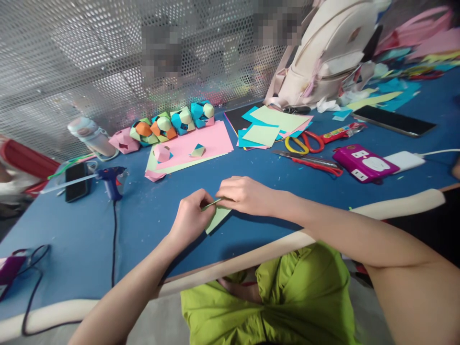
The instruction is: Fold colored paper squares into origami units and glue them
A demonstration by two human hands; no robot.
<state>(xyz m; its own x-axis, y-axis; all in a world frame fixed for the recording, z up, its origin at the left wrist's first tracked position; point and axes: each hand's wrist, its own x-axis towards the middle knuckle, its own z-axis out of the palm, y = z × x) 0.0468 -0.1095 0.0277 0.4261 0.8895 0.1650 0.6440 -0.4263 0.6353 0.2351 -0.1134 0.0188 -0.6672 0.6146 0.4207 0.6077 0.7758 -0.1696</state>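
A light green sheet of paper (216,218) lies on the blue table (143,225) near its front edge, partly folded up. My left hand (191,215) pinches its left side with the fingers closed. My right hand (244,194) presses down on the paper's upper edge, fingers curled over the fold. Both hands touch the same sheet.
Behind are pink and green sheets (204,143) with small folded pieces, a row of coloured paper balls (172,122), a blue glue gun (111,179), a phone (76,181), a bottle (91,136), scissors (316,139), a purple power strip (364,163), a beige backpack (323,52).
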